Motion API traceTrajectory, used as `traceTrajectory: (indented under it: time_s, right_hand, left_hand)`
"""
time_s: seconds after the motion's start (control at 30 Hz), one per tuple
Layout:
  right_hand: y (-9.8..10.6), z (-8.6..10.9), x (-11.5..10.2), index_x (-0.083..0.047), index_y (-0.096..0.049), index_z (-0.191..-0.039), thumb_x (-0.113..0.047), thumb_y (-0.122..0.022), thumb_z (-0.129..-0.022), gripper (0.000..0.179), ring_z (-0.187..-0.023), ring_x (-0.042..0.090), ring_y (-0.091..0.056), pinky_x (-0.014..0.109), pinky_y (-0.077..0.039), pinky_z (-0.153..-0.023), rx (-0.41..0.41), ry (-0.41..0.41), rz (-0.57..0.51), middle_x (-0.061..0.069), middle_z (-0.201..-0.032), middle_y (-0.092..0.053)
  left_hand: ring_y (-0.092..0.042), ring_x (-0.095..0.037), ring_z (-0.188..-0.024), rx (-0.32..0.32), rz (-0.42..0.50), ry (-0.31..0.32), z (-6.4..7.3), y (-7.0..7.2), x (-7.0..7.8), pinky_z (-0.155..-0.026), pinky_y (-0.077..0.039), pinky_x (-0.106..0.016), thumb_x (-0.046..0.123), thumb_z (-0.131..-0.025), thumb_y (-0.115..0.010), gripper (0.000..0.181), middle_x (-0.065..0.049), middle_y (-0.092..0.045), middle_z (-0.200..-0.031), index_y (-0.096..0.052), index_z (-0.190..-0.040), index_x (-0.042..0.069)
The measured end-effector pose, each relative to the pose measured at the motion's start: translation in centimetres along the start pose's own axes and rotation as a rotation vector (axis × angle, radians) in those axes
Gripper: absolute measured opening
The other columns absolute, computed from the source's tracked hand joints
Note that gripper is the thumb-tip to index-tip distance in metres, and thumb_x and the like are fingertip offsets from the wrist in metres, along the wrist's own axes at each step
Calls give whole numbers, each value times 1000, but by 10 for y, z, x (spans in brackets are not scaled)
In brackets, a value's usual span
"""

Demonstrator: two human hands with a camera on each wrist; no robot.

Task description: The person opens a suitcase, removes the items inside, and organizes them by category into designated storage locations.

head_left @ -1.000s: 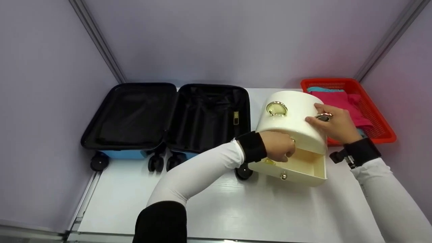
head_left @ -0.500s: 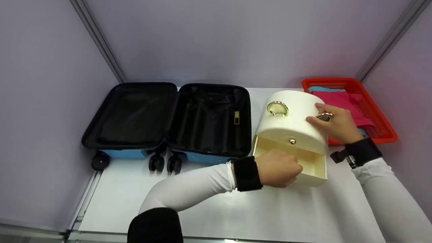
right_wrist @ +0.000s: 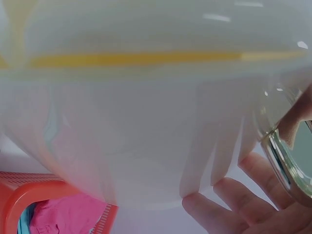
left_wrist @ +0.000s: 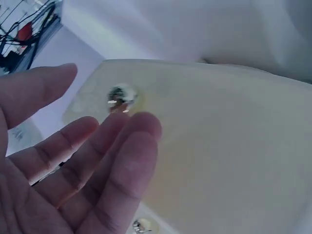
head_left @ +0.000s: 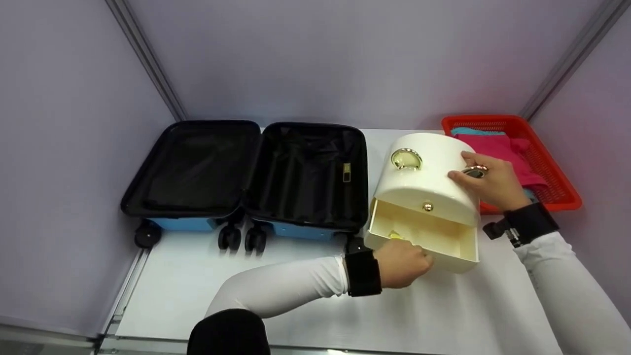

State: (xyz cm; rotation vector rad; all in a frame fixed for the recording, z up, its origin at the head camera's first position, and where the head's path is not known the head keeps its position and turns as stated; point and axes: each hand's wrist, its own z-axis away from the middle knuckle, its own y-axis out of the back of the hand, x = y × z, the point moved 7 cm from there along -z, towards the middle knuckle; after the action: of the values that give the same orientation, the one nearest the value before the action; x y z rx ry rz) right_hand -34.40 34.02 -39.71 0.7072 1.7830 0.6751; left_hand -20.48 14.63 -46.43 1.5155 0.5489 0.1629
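A glossy white makeup storage box (head_left: 419, 187) with gold handles stands at the right in the head view, its lower drawer (head_left: 463, 254) pulled out. A small yellow thing (head_left: 396, 235) shows inside that drawer. At the drawer's front is my left hand (head_left: 402, 264). In the left wrist view its thumb stands apart from loosely bent fingers (left_wrist: 131, 168), close to a round metallic knob (left_wrist: 121, 97). My right hand (head_left: 495, 182) rests on the box's right side beside a gold handle (head_left: 475, 171). Its extended fingertips (right_wrist: 192, 202) touch the shiny wall in the right wrist view.
Left of the box lies an open blue suitcase (head_left: 305, 172) with a black lining, on wheels. A red plastic basket (head_left: 557, 182) with folded pink cloth (head_left: 508, 153) and blue cloth stands behind my right hand. Grey panels enclose the white table (head_left: 320, 315).
My left hand has come down from the upper knob, across the drawer, to the lower drawer's front. The right hand keeps its place on the box.
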Motion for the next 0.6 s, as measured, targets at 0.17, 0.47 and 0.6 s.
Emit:
traceTrajectory:
  time_s: [0.17, 0.47, 0.6]
  right_hand:
    - [1, 0, 0, 8, -70, -137, -21, -89, -93, 56, -113, 43, -68, -3, -40, -75, 10, -1, -1, 34, -130, -72]
    - [2, 0, 0, 9, -74, -125, -20, -90, -92, 47, -116, 49, -67, -2, -39, -74, 11, -1, -9, 37, -133, -69]
    - [3, 0, 0, 8, -75, -125, -22, -90, -92, 47, -123, 53, -66, -3, -39, -76, 8, -5, 2, 35, -138, -68]
  left_hand:
    - [-62, 0, -59, 102, -101, 41, -4, -4, 1, -45, -47, -22, 15, -99, -67, 16, 15, -67, -73, -65, -87, 25]
    - [-65, -1, -62, 174, -127, 107, -13, -11, -3, -51, -53, -22, 13, -97, -71, 16, 15, -70, -74, -73, -87, 24]
    - [-67, -2, -65, 208, -149, 138, -20, -13, -11, -53, -55, -23, 14, -97, -71, 13, 13, -71, -76, -74, -89, 24]
